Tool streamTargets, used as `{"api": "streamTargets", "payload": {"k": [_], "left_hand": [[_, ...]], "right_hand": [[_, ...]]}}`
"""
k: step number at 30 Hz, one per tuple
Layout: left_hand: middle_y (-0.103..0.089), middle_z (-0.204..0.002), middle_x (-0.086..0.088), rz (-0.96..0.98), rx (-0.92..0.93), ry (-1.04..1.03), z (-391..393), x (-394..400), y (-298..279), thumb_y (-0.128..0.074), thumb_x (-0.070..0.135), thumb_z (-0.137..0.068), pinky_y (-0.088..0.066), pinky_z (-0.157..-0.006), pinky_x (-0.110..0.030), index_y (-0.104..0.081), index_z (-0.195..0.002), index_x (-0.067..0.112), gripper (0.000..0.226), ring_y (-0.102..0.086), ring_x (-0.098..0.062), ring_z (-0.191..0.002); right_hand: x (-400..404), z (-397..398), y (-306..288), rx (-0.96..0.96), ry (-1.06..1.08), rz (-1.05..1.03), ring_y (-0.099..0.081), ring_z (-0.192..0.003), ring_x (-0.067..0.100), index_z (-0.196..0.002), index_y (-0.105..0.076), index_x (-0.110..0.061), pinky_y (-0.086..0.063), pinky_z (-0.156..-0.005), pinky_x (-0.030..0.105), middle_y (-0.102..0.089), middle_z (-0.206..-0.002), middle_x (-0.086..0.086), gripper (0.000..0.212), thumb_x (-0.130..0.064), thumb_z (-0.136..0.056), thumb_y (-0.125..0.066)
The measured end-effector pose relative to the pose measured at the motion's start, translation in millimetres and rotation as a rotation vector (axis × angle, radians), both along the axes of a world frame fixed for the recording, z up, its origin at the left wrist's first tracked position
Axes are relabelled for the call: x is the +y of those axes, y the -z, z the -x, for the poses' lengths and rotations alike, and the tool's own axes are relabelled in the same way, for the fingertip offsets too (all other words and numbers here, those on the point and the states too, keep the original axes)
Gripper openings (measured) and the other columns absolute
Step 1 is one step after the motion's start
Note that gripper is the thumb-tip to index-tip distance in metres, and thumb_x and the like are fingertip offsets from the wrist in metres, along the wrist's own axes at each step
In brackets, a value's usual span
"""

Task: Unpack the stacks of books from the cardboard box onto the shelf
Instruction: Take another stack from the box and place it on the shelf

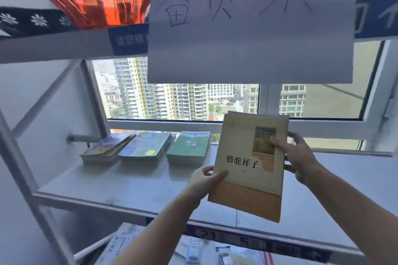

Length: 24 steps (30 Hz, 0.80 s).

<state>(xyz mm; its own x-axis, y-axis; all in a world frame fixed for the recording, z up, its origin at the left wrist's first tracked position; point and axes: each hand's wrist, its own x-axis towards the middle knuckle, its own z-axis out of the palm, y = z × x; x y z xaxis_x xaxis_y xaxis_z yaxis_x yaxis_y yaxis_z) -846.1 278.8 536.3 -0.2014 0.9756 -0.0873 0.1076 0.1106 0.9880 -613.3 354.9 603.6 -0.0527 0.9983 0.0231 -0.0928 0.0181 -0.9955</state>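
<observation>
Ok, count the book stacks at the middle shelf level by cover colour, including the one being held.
Purple-topped stack: 1
Blue and yellow stack: 1
Green stack: 1
Cream and tan stack, held above the shelf by left hand and right hand: 1
Total: 4

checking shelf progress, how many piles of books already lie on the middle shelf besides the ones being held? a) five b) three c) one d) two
b: three piles lie side by side at the back left of the shelf, a purple-topped pile, a blue and yellow pile and a green pile, while the left hand and right hand hold the tan books above it.
</observation>
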Motion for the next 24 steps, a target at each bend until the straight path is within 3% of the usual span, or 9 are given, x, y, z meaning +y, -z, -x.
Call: {"api": "streamTargets", "payload": {"k": [5,10,12,14,16,21,24], "left_hand": [[-0.073,-0.104,-0.013,-0.079,0.008,-0.093,3,43,11,-0.078,0.031,-0.079,-0.057,-0.065,-0.02,-0.068,-0.117,0.014,0.043,-0.072,-0.017,-0.085],[-0.063,-0.09,-0.004,-0.12,-0.028,-0.115,8,69,20,-0.078,0.026,-0.08,-0.051,-0.06,-0.014,-0.066,-0.117,0.017,0.04,-0.066,-0.008,-0.071],[-0.059,-0.091,-0.001,-0.132,-0.015,-0.123,11,76,29,-0.08,0.028,-0.078,-0.05,-0.065,-0.015,-0.066,-0.115,0.02,0.04,-0.065,-0.004,-0.071],[-0.058,-0.092,0.0,-0.136,-0.003,-0.115,14,82,37,-0.079,0.027,-0.079,-0.05,-0.065,-0.013,-0.066,-0.114,0.021,0.038,-0.066,0.001,-0.067],[-0.057,-0.093,-0.002,-0.143,-0.004,-0.092,18,84,43,-0.077,0.023,-0.082,-0.05,-0.061,-0.009,-0.064,-0.114,0.018,0.035,-0.065,0.008,-0.062],[-0.056,-0.096,-0.006,-0.151,-0.037,-0.049,26,88,52,-0.077,0.02,-0.082,-0.056,-0.067,-0.017,-0.062,-0.115,0.015,0.036,-0.068,-0.005,-0.072],[-0.06,-0.102,-0.007,-0.147,-0.019,-0.021,29,92,52,-0.077,0.024,-0.081,-0.055,-0.064,-0.015,-0.061,-0.113,0.018,0.036,-0.069,-0.003,-0.074]], "right_hand": [[43,12,0,-0.026,-0.02,-0.073,-0.067,-0.076,0.024,-0.125,-0.046,-0.027,-0.053,-0.059,0.034,-0.066,-0.095,0.008,0.047,-0.019,-0.087,-0.073],[67,16,5,-0.097,-0.079,-0.183,-0.069,-0.096,0.034,-0.131,-0.049,-0.032,-0.057,-0.085,0.053,-0.062,-0.11,0.021,0.058,-0.029,-0.081,-0.078],[67,17,6,-0.154,-0.113,-0.25,-0.069,-0.094,0.023,-0.134,-0.048,-0.034,-0.059,-0.082,0.043,-0.058,-0.116,0.021,0.061,-0.03,-0.081,-0.078],[68,20,7,-0.2,-0.138,-0.291,-0.067,-0.086,0.006,-0.136,-0.046,-0.031,-0.056,-0.071,0.024,-0.058,-0.117,0.021,0.059,-0.023,-0.085,-0.074],[72,22,13,-0.219,-0.152,-0.304,-0.065,-0.085,0.001,-0.136,-0.046,-0.03,-0.051,-0.069,0.019,-0.058,-0.12,0.022,0.057,-0.02,-0.086,-0.072],[78,23,29,-0.184,-0.168,-0.292,-0.061,-0.1,0.011,-0.136,-0.044,-0.032,-0.052,-0.079,0.03,-0.057,-0.121,0.021,0.06,-0.026,-0.085,-0.074],[82,19,36,-0.174,-0.159,-0.302,-0.061,-0.106,0.015,-0.133,-0.046,-0.037,-0.053,-0.091,0.039,-0.058,-0.122,0.017,0.066,-0.038,-0.077,-0.079]]}}
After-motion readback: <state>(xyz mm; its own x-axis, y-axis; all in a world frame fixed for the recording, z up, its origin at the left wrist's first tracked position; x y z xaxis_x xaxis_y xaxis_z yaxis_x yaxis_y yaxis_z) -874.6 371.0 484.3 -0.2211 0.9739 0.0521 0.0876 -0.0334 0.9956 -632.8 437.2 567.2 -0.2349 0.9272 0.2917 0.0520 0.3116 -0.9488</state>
